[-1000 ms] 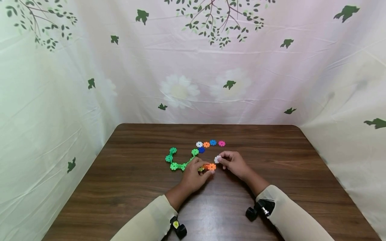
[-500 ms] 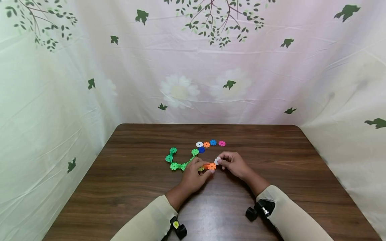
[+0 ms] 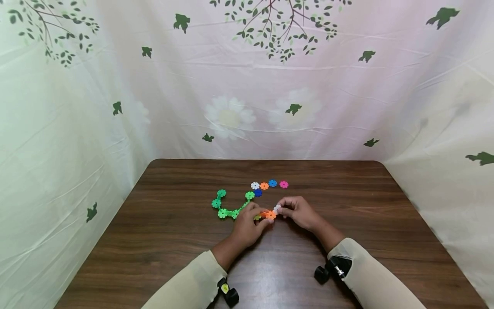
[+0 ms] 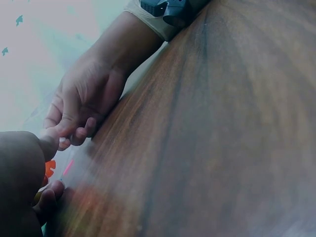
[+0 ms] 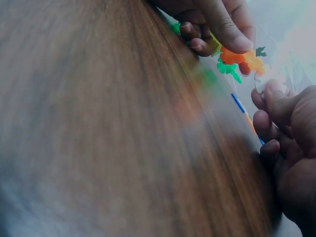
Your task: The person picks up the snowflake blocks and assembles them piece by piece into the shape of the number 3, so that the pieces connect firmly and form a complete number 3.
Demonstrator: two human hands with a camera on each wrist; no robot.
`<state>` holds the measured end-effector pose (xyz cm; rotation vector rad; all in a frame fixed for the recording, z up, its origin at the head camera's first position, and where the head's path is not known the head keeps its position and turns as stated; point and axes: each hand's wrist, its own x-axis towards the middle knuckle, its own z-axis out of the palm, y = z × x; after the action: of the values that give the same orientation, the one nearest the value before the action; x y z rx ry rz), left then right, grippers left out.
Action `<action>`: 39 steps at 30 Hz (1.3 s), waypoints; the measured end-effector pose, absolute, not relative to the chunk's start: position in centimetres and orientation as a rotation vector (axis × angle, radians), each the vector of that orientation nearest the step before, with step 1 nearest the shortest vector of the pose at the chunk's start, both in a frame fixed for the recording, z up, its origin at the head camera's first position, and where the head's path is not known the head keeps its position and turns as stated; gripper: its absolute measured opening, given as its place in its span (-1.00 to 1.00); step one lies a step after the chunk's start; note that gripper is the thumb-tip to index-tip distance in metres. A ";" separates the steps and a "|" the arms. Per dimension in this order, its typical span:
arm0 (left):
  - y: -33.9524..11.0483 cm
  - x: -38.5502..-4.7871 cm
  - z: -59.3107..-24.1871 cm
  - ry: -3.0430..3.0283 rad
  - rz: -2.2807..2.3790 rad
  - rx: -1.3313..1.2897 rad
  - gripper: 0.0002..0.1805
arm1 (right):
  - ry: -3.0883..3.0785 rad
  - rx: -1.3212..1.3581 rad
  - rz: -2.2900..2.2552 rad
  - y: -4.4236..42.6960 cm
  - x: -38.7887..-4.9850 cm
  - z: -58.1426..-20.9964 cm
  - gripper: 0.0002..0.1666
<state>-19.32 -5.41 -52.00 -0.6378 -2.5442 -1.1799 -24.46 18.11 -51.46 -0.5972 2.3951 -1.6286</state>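
Note:
A chain of notched, flower-shaped plastic discs curves across the table, with green discs (image 3: 222,213) on the left and an orange disc (image 3: 271,214) at its right end. My left hand (image 3: 248,224) pinches the orange end between thumb and fingers and covers part of the chain; a yellow disc (image 3: 257,217) shows beneath it. In my right hand (image 3: 302,211), thumb and fingertips pinch a white disc (image 3: 276,208) against the orange one's upper right edge. The right wrist view shows the white disc (image 5: 269,81) meeting the orange piece (image 5: 237,57); whether they interlock I cannot tell.
Behind the hands, loose discs lie in a row: white (image 3: 255,185), orange (image 3: 264,186), blue (image 3: 272,183) and pink (image 3: 284,184). A dark blue disc (image 3: 257,193) sits beside the chain's green part. A printed curtain (image 3: 247,86) surrounds the brown wooden table (image 3: 162,240).
My right hand has moved slightly down and left, bringing the white disc from apart to against the orange disc. The left hand has stayed in place.

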 end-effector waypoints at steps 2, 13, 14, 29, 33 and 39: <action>-5.4 -19.3 -51.9 -2.549 -1.178 -0.635 -0.69 | 2.397 -0.608 -1.626 18.1 -24.5 -51.5 -0.88; -5.5 -19.3 -51.9 -2.575 -1.175 -0.633 -0.68 | 2.403 -0.665 -1.620 17.9 -24.4 -51.5 -0.90; -5.5 -19.3 -51.8 -2.576 -1.178 -0.632 -0.68 | 2.404 -0.663 -1.622 17.9 -24.4 -51.5 -0.90; -5.6 -19.5 -52.1 -2.484 -1.105 -0.632 -0.58 | 2.428 -0.635 -1.642 17.9 -24.5 -51.7 -0.91; -5.6 -19.4 -51.9 -2.514 -1.026 -0.590 -0.54 | 2.462 -0.613 -1.624 17.9 -24.4 -51.7 -0.91; -5.6 -19.0 -51.7 -2.513 -0.899 -0.692 -0.55 | 2.472 -0.605 -1.604 17.9 -24.3 -51.8 -0.92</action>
<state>-19.00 -5.59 -51.68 -0.6918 -2.5130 -0.8989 -24.31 17.86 -51.79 -0.6047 2.4717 -1.6037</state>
